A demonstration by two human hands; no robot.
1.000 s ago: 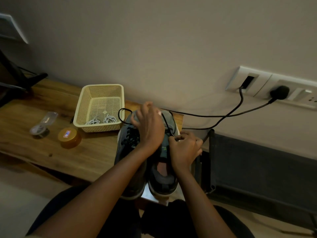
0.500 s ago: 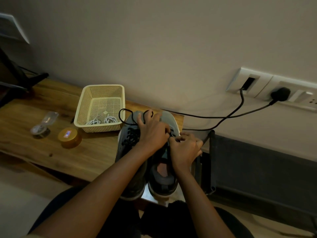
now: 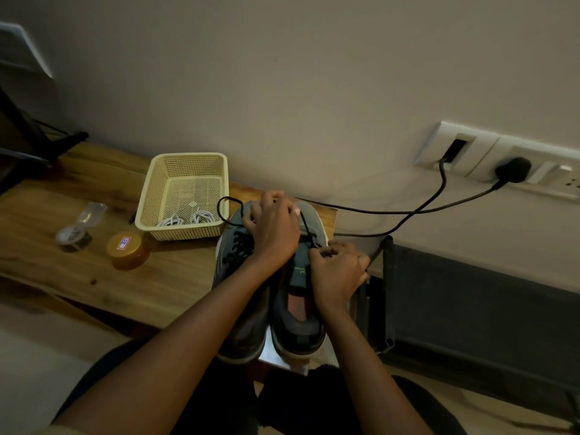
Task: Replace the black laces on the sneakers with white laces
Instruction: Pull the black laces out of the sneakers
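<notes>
While I look down from the head view, my left hand is curled over the toe end of the right shoe of the sneakers, fingers closed on the black lace. That lace runs down to my right hand, fisted beside the tongue and pinching it. The sneakers stand side by side, toes to the wall, heels toward me, at the right end of the wooden tabletop. Just left of them sits a cream basket with the white laces coiled inside. Further left are an amber jar and a clear packet. Behind runs a plain beige wall. On its right a white socket plate carries a black plug, and black cables droop toward the sneakers. A dark panel stands right of the tabletop.
</notes>
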